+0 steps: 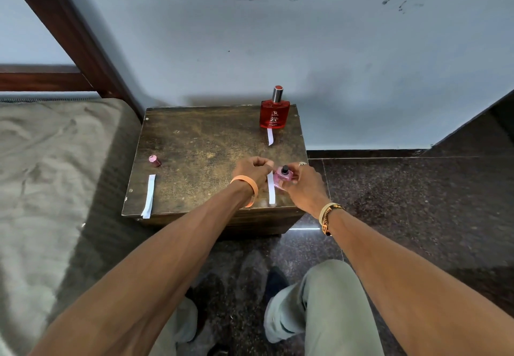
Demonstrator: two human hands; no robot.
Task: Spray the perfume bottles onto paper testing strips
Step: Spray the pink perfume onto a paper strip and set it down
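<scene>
- Pink bottle (281,175) gripped in right hand (304,186), paper strip (271,189) pinched just beside by left hand (253,171), near right of table (200,144).
- Could mist table instead of strip: nozzle direction unclear, cannot tell aim.

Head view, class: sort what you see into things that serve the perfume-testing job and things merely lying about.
Job: pink bottle in right hand; held strip pinched by left hand; red bottle; far strip; left strip; pink cap.
Lying about: mattress; bed frame.
</scene>
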